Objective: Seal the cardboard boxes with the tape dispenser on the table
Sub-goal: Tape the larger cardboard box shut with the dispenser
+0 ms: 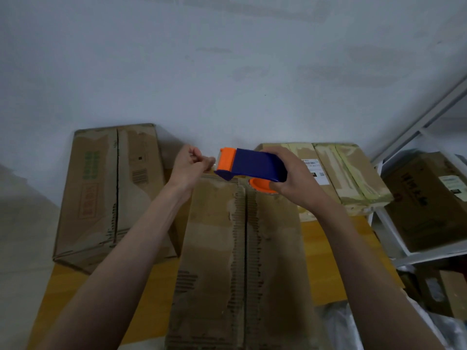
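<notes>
Right now we have the tape dispenser (pixel 250 165) up in the middle of the frame, our right hand (pixel 293 178) wrapped around its blue body with the orange roll hub peeking out below the palm. Our left hand (pixel 190 164) sits just left of the orange cutter end, fingers curled in a pinch at the dispenser's mouth; it looks like we're holding the free end of the tape, though the strip itself is too faint to make out.

Below our hands lies the centre box (pixel 242 261), running from mid-frame down to the bottom edge, its middle seam open and ragged with torn corrugation on both sides. A second box (pixel 108 193) sits at centre left with its own bare seam, and a third box (pixel 348 173) at centre right already carries yellowish tape. All three rest on the yellow table (pixel 328 261).

What could bite us here? If the pinch slips, the tape end may snap back onto the roll and we'd be hunting for it again. Pulled crooked, the strip could wander off the seam. And that torn surface may give the adhesive a poor hold, so the tape may lift unless pressed down firmly.
</notes>
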A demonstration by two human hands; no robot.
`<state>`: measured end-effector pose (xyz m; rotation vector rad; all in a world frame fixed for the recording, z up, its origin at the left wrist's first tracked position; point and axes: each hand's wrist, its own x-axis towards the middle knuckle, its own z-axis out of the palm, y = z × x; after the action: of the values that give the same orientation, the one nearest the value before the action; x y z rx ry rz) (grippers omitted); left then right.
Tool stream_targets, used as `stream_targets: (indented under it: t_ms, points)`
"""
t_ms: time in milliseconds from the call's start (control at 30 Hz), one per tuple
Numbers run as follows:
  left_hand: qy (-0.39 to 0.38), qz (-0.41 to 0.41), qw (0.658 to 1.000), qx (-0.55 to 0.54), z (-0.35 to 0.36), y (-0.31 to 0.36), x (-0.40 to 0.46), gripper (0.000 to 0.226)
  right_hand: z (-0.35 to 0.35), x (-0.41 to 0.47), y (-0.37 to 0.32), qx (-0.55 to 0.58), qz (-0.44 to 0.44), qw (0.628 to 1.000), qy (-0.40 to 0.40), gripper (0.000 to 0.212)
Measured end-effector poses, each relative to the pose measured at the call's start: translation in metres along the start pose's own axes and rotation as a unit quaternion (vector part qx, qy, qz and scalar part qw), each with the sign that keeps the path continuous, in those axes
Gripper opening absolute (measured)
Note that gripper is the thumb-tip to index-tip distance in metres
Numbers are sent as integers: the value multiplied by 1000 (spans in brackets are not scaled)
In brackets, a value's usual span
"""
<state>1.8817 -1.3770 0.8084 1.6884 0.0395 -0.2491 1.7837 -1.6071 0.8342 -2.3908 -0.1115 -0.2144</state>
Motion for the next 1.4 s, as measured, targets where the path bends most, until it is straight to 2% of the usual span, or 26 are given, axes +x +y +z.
stream_targets:
  t_ms: [167, 467, 967, 1067, 1133, 1200, 1267, 1400]
  points:
    - [35, -40, 998, 34, -24, -24, 19, 24, 1, 11, 18, -40, 11, 999, 1, 63]
    - [10, -85, 996, 14, -19, -43, 29, 31, 14, 30, 37, -61, 34, 997, -18, 63]
    - [18, -127, 986, 102, -16, -52, 45, 36, 21, 38, 42, -92, 28, 995, -29, 65]
    - [27, -76, 978, 194, -15, -54, 44, 37, 24, 30, 48, -65, 46, 997, -8, 72]
    - [43, -15, 957, 286, -10, -53, 39, 34, 29, 20, 55, 4, 55, 998, 29, 76]
    - [60, 31, 940, 335, -3, -52, 32, 33, 34, 10, 65, 82, 79, 991, 71, 76]
    - [70, 61, 926, 367, 1, -50, 25, 38, 35, 3, 73, 135, 113, 980, 88, 68]
    - [46, 164, 873, 456, 14, -53, -2, 54, 35, -1, 81, 150, 92, 982, 68, 46]
